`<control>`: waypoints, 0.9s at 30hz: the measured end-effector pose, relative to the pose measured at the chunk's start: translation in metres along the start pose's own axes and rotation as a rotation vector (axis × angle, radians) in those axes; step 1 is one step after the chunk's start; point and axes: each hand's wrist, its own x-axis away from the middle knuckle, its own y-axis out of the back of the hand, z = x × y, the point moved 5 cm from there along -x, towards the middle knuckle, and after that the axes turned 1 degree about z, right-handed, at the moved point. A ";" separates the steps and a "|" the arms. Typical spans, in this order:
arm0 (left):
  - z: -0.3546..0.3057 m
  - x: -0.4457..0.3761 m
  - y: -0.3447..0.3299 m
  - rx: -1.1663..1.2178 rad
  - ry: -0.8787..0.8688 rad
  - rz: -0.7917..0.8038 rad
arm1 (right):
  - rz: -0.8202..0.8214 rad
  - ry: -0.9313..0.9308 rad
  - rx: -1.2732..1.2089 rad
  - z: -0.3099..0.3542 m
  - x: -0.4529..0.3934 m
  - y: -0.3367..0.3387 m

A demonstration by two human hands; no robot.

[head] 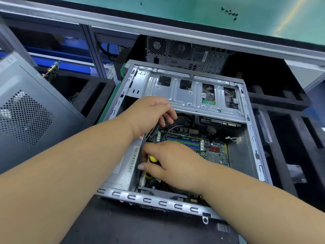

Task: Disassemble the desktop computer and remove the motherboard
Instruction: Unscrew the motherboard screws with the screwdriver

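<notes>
Head view, looking down into an open computer case [175, 203] lying on its side on a dark mat [140, 226].

Motherboard [212, 152]: green, seated on the floor of the case, partly covered by the right hand. Memory slots [182, 138] in green and purple run across its far part; a red connector block [214, 148] sits to the right of them.

Drive cage [184, 92]: silver stamped metal plate spanning the far end of the case, with four cut-outs. A small green board shows through the third.

Power supply [123, 166]: grey box along the left inner wall of the case, barcode label facing up.

Left hand [149, 113]: reaches in over the left wall, fingers curled loosely downward at a bundle of wires [154, 128] near the far left corner of the motherboard. Whether it actually grips them cannot be told.

Right hand [168, 161]: closed around a screwdriver [150, 164] with a yellow and black handle, held roughly upright just beside the power supply. Its tip is hidden.

White cable tie [233, 139]: lying on the bare floor of the case, right of the motherboard.

Side panel [31, 117]: grey, perforated, leaning tilted to the left of the case.

Second computer [184, 53]: stands beyond the case under a green-topped bench [193, 13], rear fans facing the camera.

Loose screws [230, 13]: small dark cluster on the bench top.
</notes>
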 end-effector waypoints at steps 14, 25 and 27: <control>0.004 0.000 0.000 -0.033 -0.012 -0.021 | -0.008 0.031 0.026 0.003 0.001 0.000; 0.002 0.001 0.005 0.021 -0.074 -0.088 | -0.021 0.006 0.035 0.000 0.001 0.002; 0.003 0.001 0.005 0.024 -0.075 -0.086 | -0.009 -0.001 0.009 -0.002 0.001 0.001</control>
